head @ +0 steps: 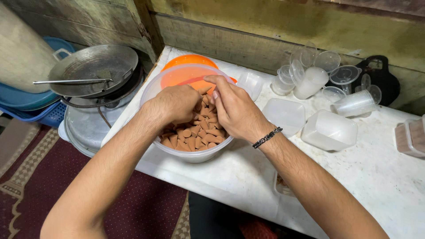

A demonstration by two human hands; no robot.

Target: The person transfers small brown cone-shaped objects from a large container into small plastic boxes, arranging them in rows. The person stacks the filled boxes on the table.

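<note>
— Where, the brown cones [195, 135]?
— Heaped in the clear plastic tub [188, 155] at the near edge of the white counter [376, 177], orange lid [188, 59] behind at twelve o'clock.
— Hands?
— Both inside the tub. Left hand [175, 104] curled knuckles-up over the heap, fingers dug in; whether grasping cones, cannot tell. Right hand [234, 110] pinched at the fingertips, seemingly on one cone, at about eleven o'clock from its wrist.
— Nearer the heap?
— Left, touching it; heap directly beneath, toward six o'clock.
— Long axis, pointing?
— Jumbled; no common direction, tips every way.
— Around?
— Empty clear cups [354, 104] and tubs at two o'clock, metal wok [95, 66] at ten.
</note>
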